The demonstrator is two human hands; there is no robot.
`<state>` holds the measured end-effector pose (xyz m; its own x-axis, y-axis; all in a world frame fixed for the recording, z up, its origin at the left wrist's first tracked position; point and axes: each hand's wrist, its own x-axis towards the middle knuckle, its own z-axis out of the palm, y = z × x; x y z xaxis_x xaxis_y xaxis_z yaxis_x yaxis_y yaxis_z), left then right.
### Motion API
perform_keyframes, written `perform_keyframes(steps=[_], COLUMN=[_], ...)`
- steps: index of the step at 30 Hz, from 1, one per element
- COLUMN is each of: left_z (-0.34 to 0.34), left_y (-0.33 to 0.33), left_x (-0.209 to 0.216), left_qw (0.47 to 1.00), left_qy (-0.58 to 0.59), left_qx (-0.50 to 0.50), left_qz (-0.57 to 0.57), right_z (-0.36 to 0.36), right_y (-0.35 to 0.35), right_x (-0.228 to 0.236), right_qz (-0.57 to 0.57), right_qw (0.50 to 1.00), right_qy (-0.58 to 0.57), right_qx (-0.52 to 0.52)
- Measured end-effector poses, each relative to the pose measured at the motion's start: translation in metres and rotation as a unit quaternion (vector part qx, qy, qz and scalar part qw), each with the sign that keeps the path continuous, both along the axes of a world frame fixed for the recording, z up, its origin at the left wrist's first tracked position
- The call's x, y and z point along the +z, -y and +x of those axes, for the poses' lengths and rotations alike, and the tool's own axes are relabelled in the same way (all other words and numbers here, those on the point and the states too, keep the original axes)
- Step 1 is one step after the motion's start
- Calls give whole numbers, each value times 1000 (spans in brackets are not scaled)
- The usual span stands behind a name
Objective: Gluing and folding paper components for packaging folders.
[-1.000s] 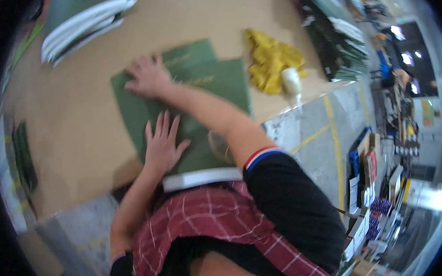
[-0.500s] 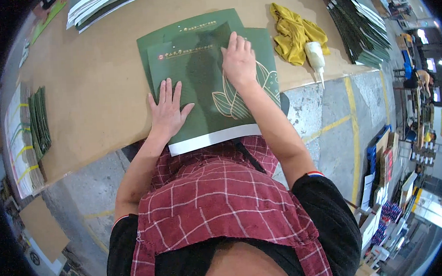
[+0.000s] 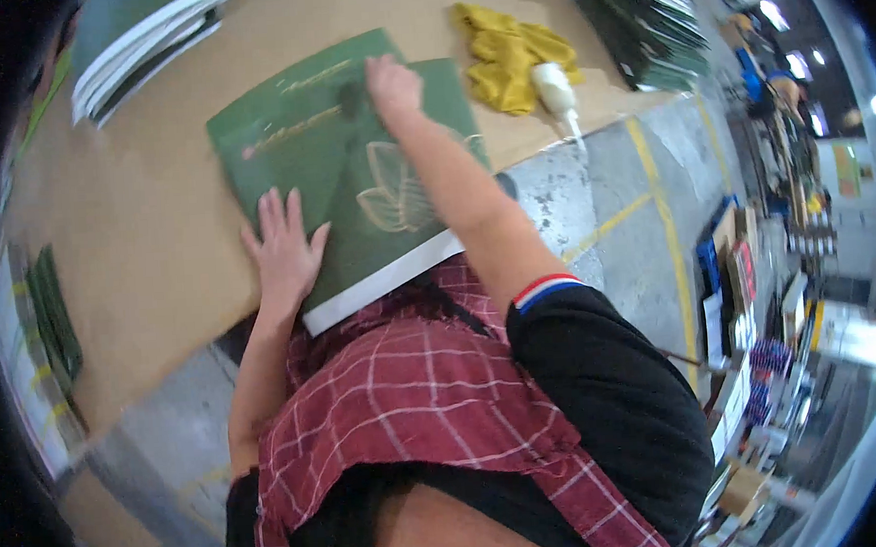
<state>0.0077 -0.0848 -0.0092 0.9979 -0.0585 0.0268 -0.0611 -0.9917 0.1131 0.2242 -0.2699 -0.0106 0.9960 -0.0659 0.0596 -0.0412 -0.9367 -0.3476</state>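
Observation:
Several green printed paper pieces (image 3: pixel 329 170) overlap on the table in front of me. The top one has gold leaf outlines and a white strip along its near edge, which overhangs the table by my apron. My left hand (image 3: pixel 289 257) lies flat on its left side, fingers spread. At the far edge of the top piece is my right hand (image 3: pixel 395 90), its fingers curled together and a little smeared. Whether it pinches the paper or only presses on it is hidden.
Beyond my right hand lie a yellow cloth (image 3: pixel 506 57) and a white squeeze bottle (image 3: pixel 554 91). Stacks of green and white paper stand at the far left (image 3: pixel 144 56) and far right (image 3: pixel 643 30). Folded green pieces (image 3: pixel 54 313) lie at the left edge of the brown-topped table (image 3: pixel 149 249).
The whole view has shifted and tilted. My right hand has slid farther along the paper to its far edge and its fingers have curled in. My left hand stays flat on the paper.

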Motion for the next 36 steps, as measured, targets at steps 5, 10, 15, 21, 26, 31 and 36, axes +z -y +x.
perform_keyframes(steps=[5, 10, 15, 21, 26, 31, 36], left_z=[4, 0, -1, 4, 1, 0, -11], left_y=[10, 12, 8, 9, 6, 0, -17], left_x=[6, 4, -4, 6, 0, -4, 2], left_qw=[1000, 1000, 999, 1000, 1000, 999, 987], left_qy=[11, 11, 40, -9, 9, 26, 77], left_qx=[1, -11, -11, -13, -14, -38, -139], left_qz=[-7, -6, -4, 14, 4, -3, 11], right_z=[-36, -97, -152, -166, -184, -167, -167], right_y=[28, 56, 63, 76, 87, 128, 135], right_x=[5, 22, 45, 3, 3, 17, 50], right_qz=[-167, -144, -150, -115, -111, -91, -186], right_qw=[960, 904, 907, 942, 935, 862, 751], right_qy=[180, 47, -8, 46, 28, -34, -78], right_qx=[132, 401, 394, 313, 335, 497, 629])
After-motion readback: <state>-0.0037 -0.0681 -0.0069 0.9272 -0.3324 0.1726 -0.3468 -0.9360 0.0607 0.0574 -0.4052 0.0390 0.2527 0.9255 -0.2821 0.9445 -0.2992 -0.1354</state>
